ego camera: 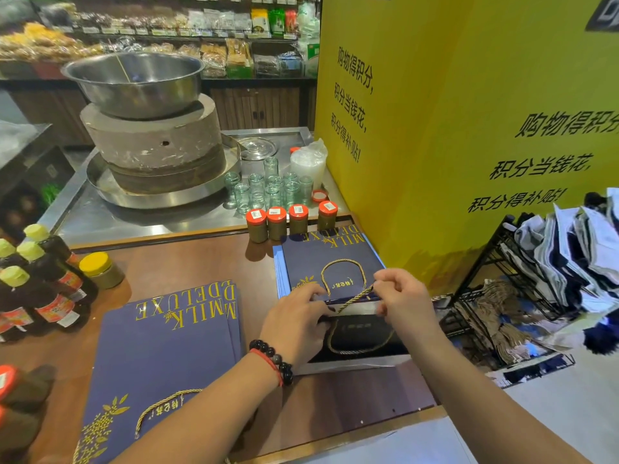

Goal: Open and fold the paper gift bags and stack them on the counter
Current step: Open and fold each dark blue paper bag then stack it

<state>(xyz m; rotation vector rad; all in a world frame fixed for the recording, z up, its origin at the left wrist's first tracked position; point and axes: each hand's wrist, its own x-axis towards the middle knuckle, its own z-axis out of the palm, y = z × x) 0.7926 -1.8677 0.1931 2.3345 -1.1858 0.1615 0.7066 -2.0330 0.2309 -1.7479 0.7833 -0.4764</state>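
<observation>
In the middle of the frame, a little to the right, both hands work on one navy paper gift bag that lies on the brown desk. The left hand presses down on the bag's upper edge with curled fingers; its grip looks closed on the paper rim, though the fingertips are partly hidden. The right hand pinches the gold cord handle between thumb and forefinger, the grip clamped on the cord. The bag's mouth is a little open and shows a dark inside.

Just behind it, touching, lies a flat stack of the same bags with "MILK DELUXE" in gold letters. A second flat stack lies at the lower left of the frame, under the left forearm.

Four red-lidded jars stand in a row behind the far stack. Dark sauce bottles stand at the left edge. At the right, a black wire rack holds more folded bags.
</observation>
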